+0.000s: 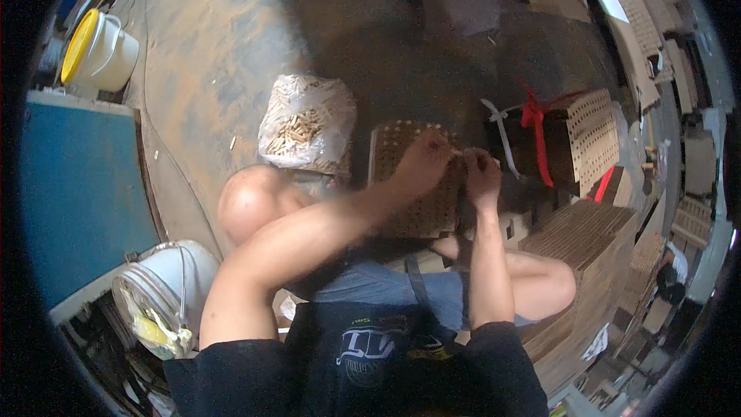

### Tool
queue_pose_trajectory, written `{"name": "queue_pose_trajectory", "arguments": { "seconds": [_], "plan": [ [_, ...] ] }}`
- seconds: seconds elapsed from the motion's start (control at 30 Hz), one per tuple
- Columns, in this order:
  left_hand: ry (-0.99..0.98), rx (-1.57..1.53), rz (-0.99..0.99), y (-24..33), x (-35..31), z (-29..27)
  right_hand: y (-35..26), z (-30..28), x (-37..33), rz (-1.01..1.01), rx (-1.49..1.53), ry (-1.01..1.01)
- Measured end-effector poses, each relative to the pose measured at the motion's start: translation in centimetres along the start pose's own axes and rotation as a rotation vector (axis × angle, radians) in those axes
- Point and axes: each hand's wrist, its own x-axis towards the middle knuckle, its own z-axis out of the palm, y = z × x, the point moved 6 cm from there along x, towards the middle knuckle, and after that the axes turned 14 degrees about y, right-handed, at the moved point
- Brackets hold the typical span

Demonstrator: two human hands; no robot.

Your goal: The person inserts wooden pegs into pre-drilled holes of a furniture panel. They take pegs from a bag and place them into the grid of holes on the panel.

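A board with rows of round holes (pixel 386 147) stands in front of my crossed legs. My left hand (pixel 427 158) is over its far right part, fingers pinched on a small pale wooden dowel (pixel 457 153). Close beside it, at the board's right edge, my right hand (pixel 482 176) has its fingers drawn together. What it grips, if anything, is too small and blurred to tell. Left of the board sits an open clear plastic bag (pixel 282 158) heaped with short wooden dowels (pixel 302 131).
A bundle of holed boards (pixel 594 139) with red strapping (pixel 538 135) stands to the right, near stacked wooden boards (pixel 579 235). On the left are a white bucket with a yellow lid (pixel 108 54), a blue panel (pixel 85 185) and another white bucket (pixel 193 278).
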Motion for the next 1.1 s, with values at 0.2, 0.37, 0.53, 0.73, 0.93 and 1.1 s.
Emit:
{"name": "queue_pose_trajectory", "arguments": {
  "seconds": [0.2,0.37,0.53,0.73,0.93,1.1],
  "plan": [
    [-0.092,0.749,-0.187,6.7,-9.1,10.6,-8.4,4.2,-3.8,-0.074,0.083,-0.311],
    [-0.071,0.583,-0.237,8.2,-9.3,11.4,-11.5,8.6,-2.7,-0.344,-0.436,-0.429],
    [-0.075,0.553,-0.319,8.5,-9.5,11.0,-10.1,10.0,-2.1,-0.403,-0.416,-0.476],
    [-0.11,0.588,-0.172,7.6,-9.3,11.4,-10.4,11.7,-3.2,-0.869,-0.56,-0.456],
    [-0.024,0.738,0.057,9.8,-8.1,10.7,-10.6,9.4,-1.7,-0.193,-0.132,-0.473],
    [0.089,0.78,0.286,8.9,-6.3,8.7,-2.3,1.9,-0.9,0.594,0.827,-0.148]
  ]
}}
